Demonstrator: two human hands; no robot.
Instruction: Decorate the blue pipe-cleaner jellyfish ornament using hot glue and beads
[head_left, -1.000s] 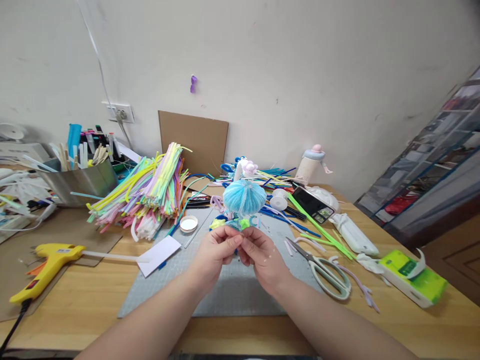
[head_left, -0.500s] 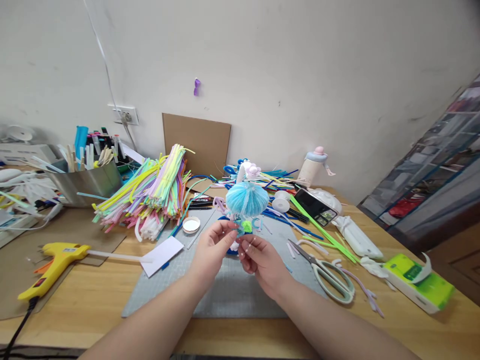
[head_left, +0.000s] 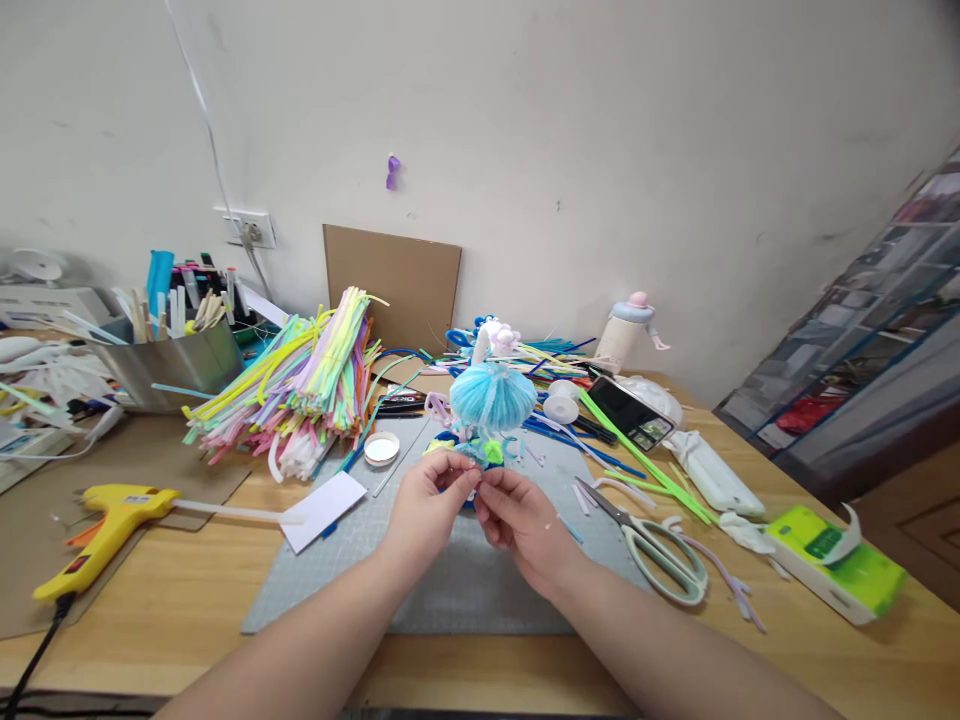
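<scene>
My left hand (head_left: 431, 500) and my right hand (head_left: 525, 520) meet over the cutting mat, fingertips pinched together. What lies between them is small and mostly hidden; a few tiny white specks show by the right hand. Right behind the fingers stands a pipe-cleaner craft piece with a fluffy light-blue, umbrella-shaped top (head_left: 493, 397). A white curved stem and a pale lilac flower (head_left: 504, 338) show above that top. Below it are light-blue curls, a bright green piece (head_left: 493, 452) and dark blue parts, partly covered by my hands.
Scissors (head_left: 664, 555) lie right of the grey cutting mat (head_left: 480, 605). A yellow glue gun (head_left: 105, 530), a white card (head_left: 324, 512) and a pipe-cleaner bundle (head_left: 315, 375) are left. A phone (head_left: 630, 412), white spool (head_left: 561, 402) and green tissue pack (head_left: 836, 565) are right.
My right fingers have closed in against my left fingertips. The white specks seen at the right fingers are now mostly hidden. More yellow-green and dark blue shows behind my left hand.
</scene>
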